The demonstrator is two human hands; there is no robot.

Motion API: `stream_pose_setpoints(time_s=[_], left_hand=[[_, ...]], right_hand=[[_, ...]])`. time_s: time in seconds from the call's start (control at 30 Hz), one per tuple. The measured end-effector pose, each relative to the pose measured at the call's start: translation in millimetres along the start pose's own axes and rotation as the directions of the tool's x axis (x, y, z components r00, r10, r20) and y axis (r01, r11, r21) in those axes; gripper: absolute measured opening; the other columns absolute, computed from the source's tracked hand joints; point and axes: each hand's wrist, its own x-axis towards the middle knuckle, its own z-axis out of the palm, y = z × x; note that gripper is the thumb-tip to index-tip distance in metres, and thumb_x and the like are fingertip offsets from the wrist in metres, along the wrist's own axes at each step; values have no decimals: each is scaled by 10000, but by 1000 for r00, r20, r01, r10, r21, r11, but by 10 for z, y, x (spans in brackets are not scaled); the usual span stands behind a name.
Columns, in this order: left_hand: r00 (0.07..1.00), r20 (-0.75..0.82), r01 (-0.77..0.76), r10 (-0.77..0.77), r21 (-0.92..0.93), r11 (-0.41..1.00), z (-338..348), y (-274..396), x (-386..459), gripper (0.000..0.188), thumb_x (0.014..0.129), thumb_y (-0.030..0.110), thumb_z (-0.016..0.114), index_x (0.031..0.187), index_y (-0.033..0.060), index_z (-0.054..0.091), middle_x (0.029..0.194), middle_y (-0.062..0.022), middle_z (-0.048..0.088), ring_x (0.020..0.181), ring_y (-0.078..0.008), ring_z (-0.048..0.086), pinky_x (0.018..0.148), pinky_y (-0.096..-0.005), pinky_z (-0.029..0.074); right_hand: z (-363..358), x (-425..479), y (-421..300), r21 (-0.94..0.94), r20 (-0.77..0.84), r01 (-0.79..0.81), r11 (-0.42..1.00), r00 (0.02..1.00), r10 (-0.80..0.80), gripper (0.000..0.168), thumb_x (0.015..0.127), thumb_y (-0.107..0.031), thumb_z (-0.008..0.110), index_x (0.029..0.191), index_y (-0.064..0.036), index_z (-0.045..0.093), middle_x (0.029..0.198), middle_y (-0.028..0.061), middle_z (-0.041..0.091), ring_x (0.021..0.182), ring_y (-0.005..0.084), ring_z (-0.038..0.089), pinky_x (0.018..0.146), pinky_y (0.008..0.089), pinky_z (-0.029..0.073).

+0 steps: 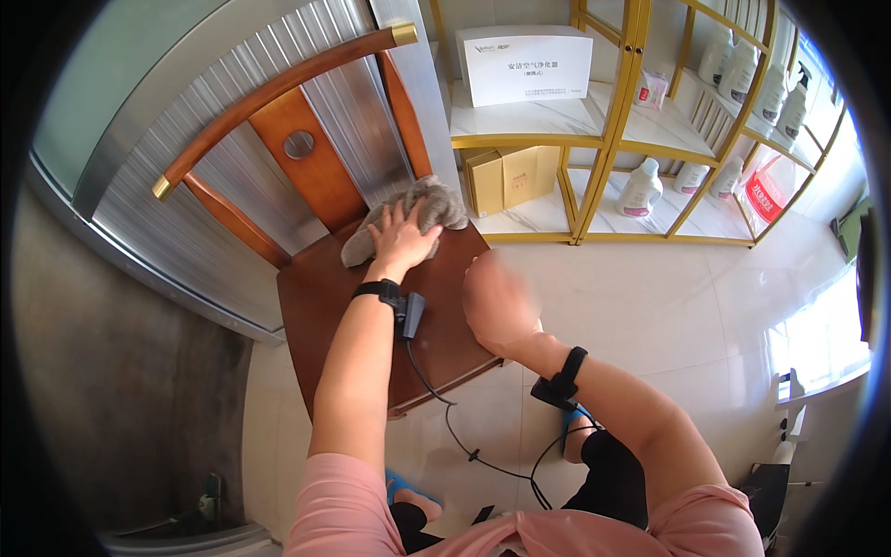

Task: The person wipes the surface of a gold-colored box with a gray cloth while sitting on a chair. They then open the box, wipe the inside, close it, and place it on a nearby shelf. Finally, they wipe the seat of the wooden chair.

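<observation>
A wooden chair [431, 334] with a curved top rail and brass-coloured end caps stands before me. My left hand [404, 240] presses, fingers spread, on a grey-brown cloth [442, 202] bunched at the rear of the seat, by the backrest [310, 157]. At the seat's right edge is my right hand [498, 303]; it is blurred, so its fingers and any hold on the chair cannot be made out. Each wrist carries a black strap with a small device, and black cables hang from them.
Behind the chair is a ribbed metal panel [209, 150]. A gold-framed shelf unit [525, 122] at the upper right holds a white box [525, 66], a cardboard box [511, 181] and several bottles. Dark cable [473, 456] hangs between my arms above the tiled floor [626, 292].
</observation>
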Motion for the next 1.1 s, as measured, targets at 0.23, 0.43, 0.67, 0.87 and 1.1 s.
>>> stream_pose_setpoints(time_s=[0.23, 0.43, 0.67, 0.87, 1.1], left_hand=[[985, -36, 173, -171, 95, 980, -127, -745, -292, 773, 885, 639, 459, 1535, 294, 224, 1603, -104, 184, 1488, -299, 105, 1147, -635, 83], [935, -57, 354, -350, 103, 929, -280, -1366, -697, 772, 878, 629, 482, 1532, 317, 212, 1605, -93, 161, 1475, -350, 120, 1100, -695, 124], [862, -114, 505, -494, 108, 856, -231, -1662, -1058, 765, 890, 638, 454, 1533, 312, 199, 1598, -103, 159, 1462, -391, 122, 1083, -686, 199], [879, -65, 476, -472, 171, 863, -201, -1277, -1449, 765, 905, 628, 433, 1536, 254, 219, 1599, -130, 143, 1457, -413, 118, 1083, -681, 193], [949, -22, 312, -316, 228, 922, -135, -835, -1902, 756, 914, 608, 445, 1535, 230, 239, 1586, -181, 148, 1446, -448, 126, 1074, -712, 162]], right_hand=[[-23, 10, 4, 20, 21, -15, 1000, 1000, 15, 550, 935, -279, 462, 1407, -3, 401, 1524, 146, 314, 1445, 293, 226, 1150, 467, 238], [-25, 7, -1, 28, 9, -40, 999, 999, 39, 536, 928, -270, 466, 1390, -1, 426, 1514, 143, 334, 1439, 287, 239, 1145, 459, 248], [-73, -5, -18, 115, -18, -37, 993, 999, 39, 530, 930, -274, 461, 1386, -6, 437, 1516, 135, 338, 1442, 277, 238, 1147, 455, 245], [-39, -26, 25, 120, -67, -55, 991, 996, 64, 523, 919, -269, 473, 1375, -14, 451, 1507, 127, 356, 1440, 262, 247, 1141, 436, 245], [-49, -44, -78, 156, -85, -53, 986, 994, 66, 508, 926, -274, 471, 1352, 3, 467, 1495, 139, 371, 1438, 279, 247, 1133, 468, 262]])
